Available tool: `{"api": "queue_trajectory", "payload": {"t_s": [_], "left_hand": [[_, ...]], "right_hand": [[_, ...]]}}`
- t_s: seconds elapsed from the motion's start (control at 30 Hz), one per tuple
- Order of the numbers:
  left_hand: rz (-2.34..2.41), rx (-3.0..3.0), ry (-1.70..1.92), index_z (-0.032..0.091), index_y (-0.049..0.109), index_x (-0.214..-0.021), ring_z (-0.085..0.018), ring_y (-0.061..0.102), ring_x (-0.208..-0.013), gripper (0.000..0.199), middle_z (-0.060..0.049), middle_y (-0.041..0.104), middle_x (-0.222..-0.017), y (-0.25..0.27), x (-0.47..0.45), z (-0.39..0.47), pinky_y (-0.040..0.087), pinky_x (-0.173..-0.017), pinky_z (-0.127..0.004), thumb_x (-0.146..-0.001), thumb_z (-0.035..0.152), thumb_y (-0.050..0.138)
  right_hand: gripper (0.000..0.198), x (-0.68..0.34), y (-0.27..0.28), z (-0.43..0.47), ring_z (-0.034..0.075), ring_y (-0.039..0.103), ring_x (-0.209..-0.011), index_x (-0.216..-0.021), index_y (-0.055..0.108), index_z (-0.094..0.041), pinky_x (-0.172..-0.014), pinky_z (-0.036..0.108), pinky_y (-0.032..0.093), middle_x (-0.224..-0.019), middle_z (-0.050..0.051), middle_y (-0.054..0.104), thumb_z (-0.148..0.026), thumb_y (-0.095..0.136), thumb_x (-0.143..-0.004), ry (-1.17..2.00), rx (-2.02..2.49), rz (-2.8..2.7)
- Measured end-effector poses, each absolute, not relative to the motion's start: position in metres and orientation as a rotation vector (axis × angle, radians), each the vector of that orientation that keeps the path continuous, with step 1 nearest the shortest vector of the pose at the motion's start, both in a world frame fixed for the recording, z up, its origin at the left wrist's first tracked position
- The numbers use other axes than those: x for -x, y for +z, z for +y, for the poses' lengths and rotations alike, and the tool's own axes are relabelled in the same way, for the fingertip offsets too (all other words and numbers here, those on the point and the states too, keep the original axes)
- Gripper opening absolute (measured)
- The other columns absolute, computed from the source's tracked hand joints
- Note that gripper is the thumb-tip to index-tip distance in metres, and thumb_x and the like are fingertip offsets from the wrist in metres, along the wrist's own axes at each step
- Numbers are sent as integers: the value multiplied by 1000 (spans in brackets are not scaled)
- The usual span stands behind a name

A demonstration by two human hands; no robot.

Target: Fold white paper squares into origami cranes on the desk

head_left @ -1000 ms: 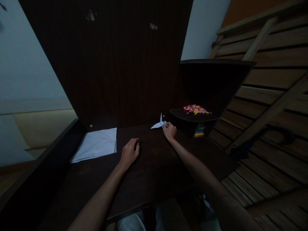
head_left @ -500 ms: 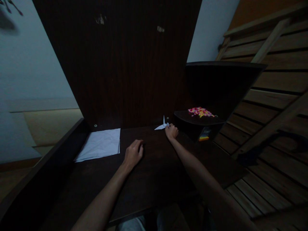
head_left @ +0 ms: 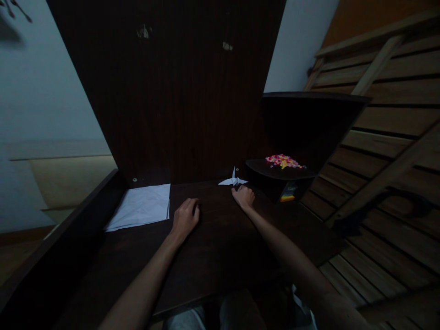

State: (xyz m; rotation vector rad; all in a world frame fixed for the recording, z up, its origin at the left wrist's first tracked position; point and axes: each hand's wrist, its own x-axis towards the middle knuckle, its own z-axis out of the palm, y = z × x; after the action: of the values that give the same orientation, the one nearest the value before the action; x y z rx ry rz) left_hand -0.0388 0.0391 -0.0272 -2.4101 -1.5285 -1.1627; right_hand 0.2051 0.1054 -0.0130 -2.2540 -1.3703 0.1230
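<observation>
A white folded paper crane (head_left: pixel 234 181) stands at the back of the dark desk, its wings spread and one point sticking up. Just in front of it is my right hand (head_left: pixel 244 197), thumb and fingers apart, with nothing visible in it. Whether the fingertips still brush the paper is hard to make out. My left hand (head_left: pixel 186 217) rests on the desk top, loosely bent with the thumb apart, and holds nothing. To its left lies a stack of white paper sheets (head_left: pixel 140 206), a little apart from the fingers.
A dark panel (head_left: pixel 178 101) rises behind the desk (head_left: pixel 213 247). On a low corner shelf (head_left: pixel 254 166) at the right sits a pile of small pink, red and yellow pieces (head_left: pixel 283 161). Beneath it is a small box with a yellow band (head_left: pixel 288 195). Wooden slats (head_left: pixel 388 146) stand farther right.
My right hand has let go of the paper crane and drawn back slightly toward me, so the whole crane shows. The left hand stays on the desk. The view has shifted slightly.
</observation>
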Motion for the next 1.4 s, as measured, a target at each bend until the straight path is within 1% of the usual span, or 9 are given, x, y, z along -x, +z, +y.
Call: {"api": "queue_trajectory", "payload": {"t_s": [0.2,0.3,0.43,0.53,0.67,0.83,1.07,1.2,1.4], "left_hand": [[-1814,2114,-754,11,62,-100,-27,58,-93,25,-14,62,-99,-15,54,43,46,-80,-36,-85,22,45],[-1916,1968,-608,9,62,-101,-31,56,-96,31,-17,62,-101,-11,67,47,43,-80,-41,-87,29,42],[-2075,1852,-510,7,59,-107,-35,54,-100,40,-19,61,-106,-12,83,51,42,-78,-42,-86,37,43],[-2153,1839,-447,8,60,-106,-35,55,-99,42,-19,62,-105,-14,89,53,43,-76,-41,-86,40,42],[-2178,1847,-420,9,62,-102,-34,56,-98,41,-18,63,-103,-14,91,53,43,-75,-39,-86,39,40],[-2180,1836,-408,10,62,-102,-33,56,-98,40,-18,64,-102,-14,89,51,43,-75,-39,-87,38,38],[-2194,1844,-382,10,64,-100,-32,56,-98,39,-17,64,-101,-12,90,51,43,-76,-40,-88,35,37],[-2190,1856,-370,10,65,-99,-33,56,-98,38,-18,65,-100,-12,91,51,43,-77,-40,-88,33,36],[-2183,1862,-407,11,65,-98,-33,57,-97,34,-18,65,-99,-13,94,52,44,-76,-40,-87,29,39]], "right_hand": [[23,-200,-18,80,25,67,-86,-78,71,-17,-74,32,48,-86,13,71,-34,55,-78,177,2204,-1587],[29,-196,-20,71,26,67,-85,-81,71,-15,-74,33,48,-88,15,70,-32,49,-83,131,2145,-1768],[28,-198,-20,74,27,66,-88,-85,70,-15,-76,34,47,-90,15,70,-32,47,-85,113,2161,-1765],[26,-207,-18,86,27,66,-91,-96,67,-17,-76,35,48,-95,15,69,-30,48,-84,38,2197,-1678],[27,-222,-17,104,25,65,-94,-105,61,-17,-77,33,47,-103,14,67,-26,49,-83,31,2224,-1537],[31,-233,-19,120,26,63,-98,-109,58,-17,-78,34,46,-111,14,63,-31,53,-82,19,2195,-1483],[32,-234,-20,131,25,62,-96,-109,56,-18,-74,31,44,-109,12,63,-34,54,-82,-46,2098,-1572],[29,-234,-22,135,23,62,-93,-106,57,-18,-73,29,43,-106,11,63,-36,51,-85,-81,2057,-1602],[28,-235,-22,137,22,62,-93,-109,58,-16,-74,28,43,-109,13,63,-32,45,-90,-88,2083,-1624]]}}
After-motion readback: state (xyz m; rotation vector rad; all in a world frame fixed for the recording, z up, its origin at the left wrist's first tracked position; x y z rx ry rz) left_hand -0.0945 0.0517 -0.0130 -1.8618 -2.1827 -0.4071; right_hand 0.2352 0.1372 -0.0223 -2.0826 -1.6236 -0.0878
